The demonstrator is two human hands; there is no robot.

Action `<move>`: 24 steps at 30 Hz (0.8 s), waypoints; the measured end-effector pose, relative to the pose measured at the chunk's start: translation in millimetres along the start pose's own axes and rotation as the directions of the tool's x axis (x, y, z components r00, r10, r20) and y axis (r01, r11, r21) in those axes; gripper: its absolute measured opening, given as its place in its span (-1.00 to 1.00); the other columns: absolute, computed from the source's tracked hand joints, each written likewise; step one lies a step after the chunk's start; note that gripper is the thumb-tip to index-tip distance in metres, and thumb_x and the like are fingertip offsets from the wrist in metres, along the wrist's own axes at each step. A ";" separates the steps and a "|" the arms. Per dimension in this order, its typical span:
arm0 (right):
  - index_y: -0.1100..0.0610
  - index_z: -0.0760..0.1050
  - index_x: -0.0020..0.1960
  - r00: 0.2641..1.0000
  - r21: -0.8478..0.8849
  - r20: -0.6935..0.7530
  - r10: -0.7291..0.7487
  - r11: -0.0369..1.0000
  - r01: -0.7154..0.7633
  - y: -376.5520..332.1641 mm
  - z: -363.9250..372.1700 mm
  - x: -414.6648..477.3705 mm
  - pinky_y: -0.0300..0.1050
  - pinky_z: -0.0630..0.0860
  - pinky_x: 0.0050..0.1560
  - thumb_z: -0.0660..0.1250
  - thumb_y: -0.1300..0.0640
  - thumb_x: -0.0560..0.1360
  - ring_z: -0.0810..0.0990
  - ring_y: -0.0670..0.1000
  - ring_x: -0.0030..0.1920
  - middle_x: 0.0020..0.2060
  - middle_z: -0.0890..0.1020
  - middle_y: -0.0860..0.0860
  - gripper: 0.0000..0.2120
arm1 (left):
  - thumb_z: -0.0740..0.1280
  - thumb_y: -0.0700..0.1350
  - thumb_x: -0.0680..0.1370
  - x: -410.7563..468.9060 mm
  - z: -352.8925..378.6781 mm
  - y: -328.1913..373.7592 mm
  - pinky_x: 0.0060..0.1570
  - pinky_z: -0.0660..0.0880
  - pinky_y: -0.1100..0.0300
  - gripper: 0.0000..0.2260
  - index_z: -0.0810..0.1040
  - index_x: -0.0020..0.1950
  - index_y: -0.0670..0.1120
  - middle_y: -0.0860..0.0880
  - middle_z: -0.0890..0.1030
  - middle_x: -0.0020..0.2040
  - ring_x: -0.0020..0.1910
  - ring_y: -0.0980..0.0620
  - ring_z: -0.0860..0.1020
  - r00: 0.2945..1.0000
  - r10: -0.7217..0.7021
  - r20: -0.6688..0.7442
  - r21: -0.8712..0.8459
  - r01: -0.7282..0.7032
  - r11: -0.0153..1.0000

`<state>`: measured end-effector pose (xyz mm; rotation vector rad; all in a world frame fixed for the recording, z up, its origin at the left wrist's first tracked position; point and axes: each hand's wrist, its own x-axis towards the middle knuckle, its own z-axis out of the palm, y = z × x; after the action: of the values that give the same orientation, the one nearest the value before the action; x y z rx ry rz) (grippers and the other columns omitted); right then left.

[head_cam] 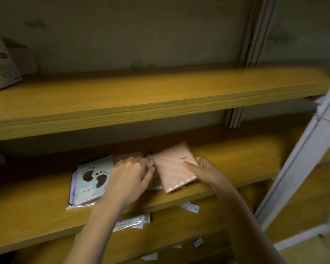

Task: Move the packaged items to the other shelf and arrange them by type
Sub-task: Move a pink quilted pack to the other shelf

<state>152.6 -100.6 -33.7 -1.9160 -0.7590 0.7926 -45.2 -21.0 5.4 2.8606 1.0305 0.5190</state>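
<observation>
Head view: right hand grips near-square pink packet, skewed, one corner pointing toward the back of the shelf; left hand rests on neighbouring packets, grip unclear.

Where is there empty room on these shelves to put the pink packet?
The middle shelf is bare right of the pink packet, up to the white post. The upper shelf is bare right of the white box. It is crowded between the footprint packet and the right hand.
</observation>
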 end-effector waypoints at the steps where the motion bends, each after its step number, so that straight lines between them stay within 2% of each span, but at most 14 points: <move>1: 0.14 0.45 0.04 1.000 0.013 -0.009 -0.009 1.000 0.009 5.9 -11.7 -7.1 -0.06 0.50 0.02 0.31 0.00 0.52 0.59 0.05 0.00 0.04 0.61 0.11 -0.78 | 0.12 0.06 0.58 2.9 2.1 8.6 0.02 0.37 0.10 -0.74 0.52 0.11 -0.01 -0.03 0.60 0.12 0.12 -0.07 0.50 1.000 0.014 -0.005 -0.007 -0.014 1.000; 4: 0.18 0.45 0.10 0.999 0.021 0.010 -0.044 0.999 0.044 20.0 -52.7 -33.8 -0.13 0.51 -0.11 0.26 0.00 0.55 0.58 0.01 -0.09 -0.02 0.60 0.10 -0.73 | 0.10 0.09 0.58 10.4 10.4 39.5 0.08 0.39 0.09 -0.69 0.50 0.20 0.02 -0.01 0.58 0.19 0.17 -0.05 0.49 0.999 0.033 -0.002 -0.035 -0.033 0.999; 8: 0.14 0.42 0.10 0.999 -0.005 -0.005 -0.051 0.999 0.051 47.8 -108.1 -59.7 -0.02 0.52 0.05 0.24 -0.04 0.55 0.57 0.08 0.02 0.01 0.56 0.11 -0.73 | 0.13 0.10 0.57 17.3 21.4 94.1 0.08 0.41 0.08 -0.69 0.48 0.22 0.03 -0.02 0.57 0.20 0.17 -0.05 0.50 0.998 0.059 0.008 -0.075 -0.058 0.995; 12: 0.12 0.42 0.04 0.995 -0.040 -0.074 -0.070 0.997 0.067 80.6 -166.3 -86.8 -0.15 0.46 -0.13 0.25 -0.08 0.53 0.53 0.01 -0.09 -0.09 0.54 0.06 -0.74 | 0.12 0.11 0.57 21.5 31.2 159.6 0.10 0.40 0.07 -0.67 0.47 0.25 0.04 0.01 0.56 0.21 0.19 -0.02 0.48 0.994 0.105 0.008 -0.095 -0.104 0.990; 15: 0.20 0.46 0.04 0.994 -0.033 -0.078 -0.076 0.997 0.073 106.9 -218.1 -109.9 -0.05 0.50 -0.15 0.27 -0.07 0.52 0.57 0.07 -0.13 -0.06 0.59 0.20 -0.68 | 0.09 0.13 0.58 22.1 40.8 215.2 0.14 0.38 0.11 -0.64 0.42 0.30 0.04 0.04 0.51 0.27 0.24 0.02 0.45 0.991 0.134 0.016 -0.094 -0.131 0.987; 17: 0.20 0.47 0.05 0.994 -0.009 -0.085 -0.070 0.998 0.070 123.5 -252.9 -126.2 0.03 0.53 -0.13 0.28 -0.15 0.47 0.59 0.12 -0.13 -0.07 0.60 0.21 -0.59 | 0.09 0.13 0.58 22.0 49.8 253.0 0.15 0.37 0.12 -0.64 0.41 0.32 0.05 0.06 0.50 0.28 0.25 0.04 0.44 0.987 0.158 0.008 -0.098 -0.156 0.983; 19: 0.24 0.48 0.00 0.992 0.008 -0.072 -0.100 0.995 0.101 138.6 -286.6 -140.9 -0.01 0.52 -0.20 0.27 -0.16 0.46 0.58 0.10 -0.22 -0.17 0.60 0.14 -0.56 | 0.09 0.13 0.58 21.1 59.4 290.4 0.14 0.39 0.13 -0.64 0.42 0.31 0.06 0.07 0.51 0.28 0.25 0.05 0.45 0.984 0.177 -0.001 -0.115 -0.176 0.978; 22: 0.29 0.47 -0.11 0.989 0.047 -0.060 -0.137 0.989 0.140 156.7 -333.2 -159.3 -0.17 0.44 -0.33 0.22 -0.06 0.51 0.51 0.03 -0.34 -0.30 0.54 0.11 -0.63 | 0.11 0.12 0.58 20.8 73.4 343.2 0.11 0.40 0.14 -0.66 0.44 0.29 0.06 0.07 0.54 0.24 0.23 0.06 0.47 0.978 0.207 -0.019 -0.163 -0.207 0.965; 24: 0.40 0.46 -0.07 0.986 0.067 -0.085 -0.143 0.987 0.149 167.5 -361.4 -165.8 -0.11 0.42 -0.31 0.21 -0.07 0.46 0.49 0.10 -0.32 -0.28 0.54 0.14 -0.53 | 0.11 0.12 0.58 22.6 80.1 373.2 0.12 0.40 0.14 -0.67 0.44 0.28 0.06 0.06 0.54 0.23 0.22 0.07 0.47 0.974 0.226 -0.018 -0.183 -0.225 0.957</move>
<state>362.9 -476.3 -6.2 -1.7937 -0.8010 0.6414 225.1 -291.4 -1.7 2.8242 0.6197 0.5904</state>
